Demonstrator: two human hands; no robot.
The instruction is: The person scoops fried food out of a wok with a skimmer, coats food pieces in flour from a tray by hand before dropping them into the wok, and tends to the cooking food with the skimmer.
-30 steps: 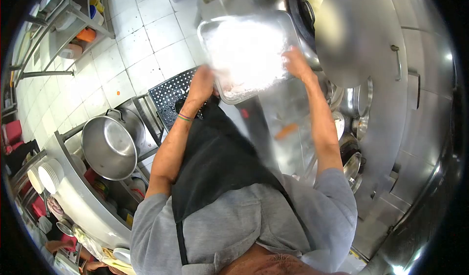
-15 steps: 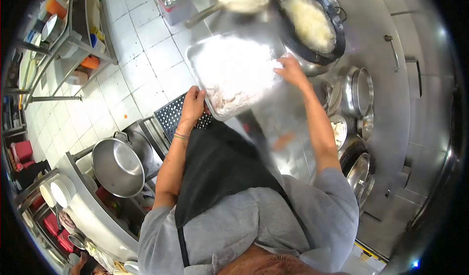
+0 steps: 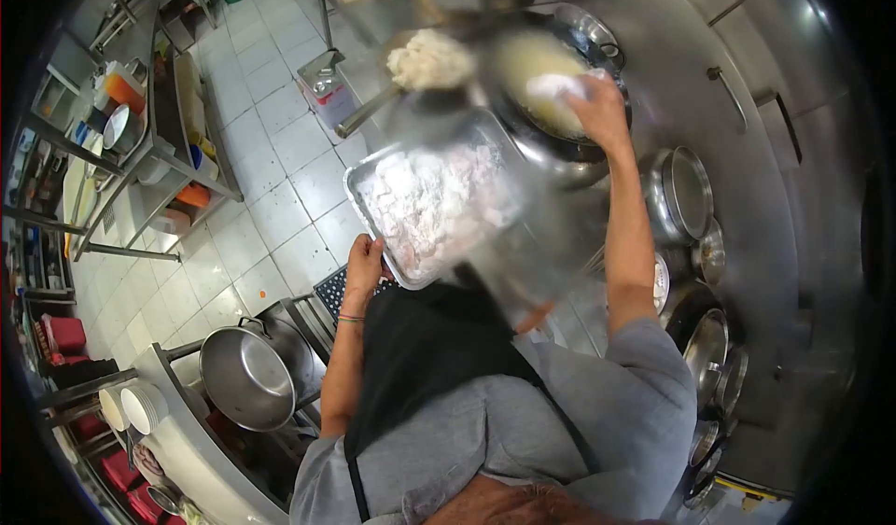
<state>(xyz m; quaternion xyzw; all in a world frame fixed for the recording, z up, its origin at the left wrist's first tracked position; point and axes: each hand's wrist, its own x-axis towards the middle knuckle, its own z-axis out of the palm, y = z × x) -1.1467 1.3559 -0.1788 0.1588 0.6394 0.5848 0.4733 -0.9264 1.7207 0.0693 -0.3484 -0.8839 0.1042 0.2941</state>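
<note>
My left hand (image 3: 366, 266) grips the near left edge of a rectangular metal tray (image 3: 352, 182), its fingers closed on the rim. White flour and floured pale pieces (image 3: 431, 198) lie in the tray. Over a dark wok (image 3: 623, 105) at the upper right, my right hand (image 3: 597, 107) holds a white floured piece (image 3: 557, 86) in closed fingers. Yellowish frying contents (image 3: 532, 58) show beneath it, blurred. Left of the wok sits a long-handled pan or strainer (image 3: 371, 110) bearing a heap of pale fried pieces (image 3: 430, 59).
Metal pots and lids (image 3: 691, 194) line the right side. A large steel pot (image 3: 247, 376) stands at the lower left, beside stacked white bowls (image 3: 145, 407). Metal shelving (image 3: 154, 142) and a clear container (image 3: 327, 89) are to the left.
My right hand has moved from the tray to above the wok with a floured piece. My left hand remains on the tray rim. The view has shifted, showing more of the far side.
</note>
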